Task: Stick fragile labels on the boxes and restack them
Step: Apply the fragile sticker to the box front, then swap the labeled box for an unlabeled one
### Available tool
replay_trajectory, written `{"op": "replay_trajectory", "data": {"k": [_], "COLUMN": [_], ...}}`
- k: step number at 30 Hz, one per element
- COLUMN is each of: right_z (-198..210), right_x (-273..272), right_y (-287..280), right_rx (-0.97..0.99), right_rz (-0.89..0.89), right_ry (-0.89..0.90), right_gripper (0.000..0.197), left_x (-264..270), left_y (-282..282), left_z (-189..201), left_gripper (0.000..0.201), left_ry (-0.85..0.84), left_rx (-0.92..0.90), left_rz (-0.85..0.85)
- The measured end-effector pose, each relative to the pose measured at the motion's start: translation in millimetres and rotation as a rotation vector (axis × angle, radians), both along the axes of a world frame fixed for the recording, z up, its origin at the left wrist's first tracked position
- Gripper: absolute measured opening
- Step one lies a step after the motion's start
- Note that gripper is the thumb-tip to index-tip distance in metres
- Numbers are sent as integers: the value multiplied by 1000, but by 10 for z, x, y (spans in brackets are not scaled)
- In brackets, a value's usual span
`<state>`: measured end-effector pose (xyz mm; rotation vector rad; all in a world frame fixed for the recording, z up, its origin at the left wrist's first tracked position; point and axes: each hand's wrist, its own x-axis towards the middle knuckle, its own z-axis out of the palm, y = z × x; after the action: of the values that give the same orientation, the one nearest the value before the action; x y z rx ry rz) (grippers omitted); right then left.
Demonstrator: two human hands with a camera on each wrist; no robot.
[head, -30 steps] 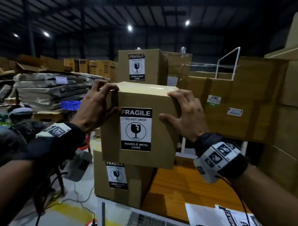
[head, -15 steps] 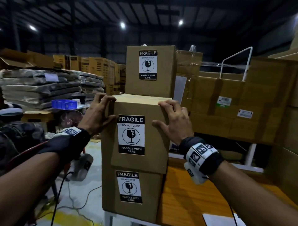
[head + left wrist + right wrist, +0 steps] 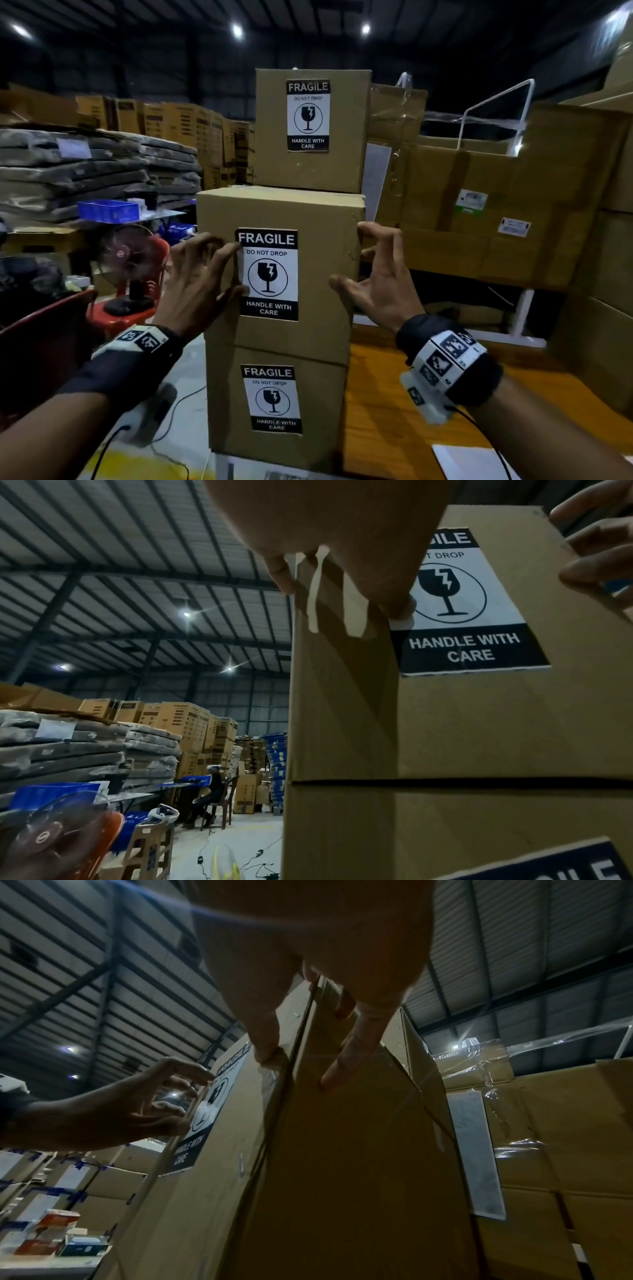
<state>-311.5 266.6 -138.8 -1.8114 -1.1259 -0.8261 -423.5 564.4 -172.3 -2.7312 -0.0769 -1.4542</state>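
- Between our two hands stands the upper cardboard box [image 3: 318, 274], upright, its long axis vertical, sitting on the lower cardboard box [image 3: 222, 411], which rests on the wooden table [image 3: 383, 411] beneath our right wrist.
- Our left hand [image 3: 195, 291] lies against the box's near-left edge, fingers spread and only lightly bent; its fingertips [image 3: 399, 607] touch the left margin of the fragile label [image 3: 268, 274] on the face towards us. It holds nothing.
- Our right hand [image 3: 380, 284] is at the box's right edge, fingers splayed and loosely hooked. From the right wrist view one fingertip [image 3: 330, 1080] touches the side panel and the thumb sits at the front corner, but nothing is clasped.
- We judge this box set down and labelled. The upper box looks turned slightly off the lower one's faces, so a small squaring push may be wanted; both hands are equally near, one to each side.
- Beyond our fingertips and higher, a third labelled box [image 3: 346, 137] stands behind the stack; whether it touches the stack we cannot tell.
- Near our right forearm, white sheets [image 3: 462, 462] lie on the table; we cannot tell if they are labels.
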Motion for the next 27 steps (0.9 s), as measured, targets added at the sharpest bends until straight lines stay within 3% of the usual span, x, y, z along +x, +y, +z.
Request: {"op": "replay_trajectory", "data": {"k": [16, 22, 27], "right_z": [-62, -110, -240], "right_x": [29, -9, 71], "right_y": [-55, -630, -1640], "right_rx": [28, 48, 20], "right_rz": [22, -117, -321], "right_ry": [24, 17, 66], "right_gripper": [72, 56, 40], "left_x": [-34, 99, 427], "left_y": [-290, -1285, -2588], "left_z": [-99, -126, -181], "left_gripper": [60, 53, 58], "left_ry": [-25, -75, 45], "left_rx": [48, 100, 140], "left_rz": [47, -142, -352]}}
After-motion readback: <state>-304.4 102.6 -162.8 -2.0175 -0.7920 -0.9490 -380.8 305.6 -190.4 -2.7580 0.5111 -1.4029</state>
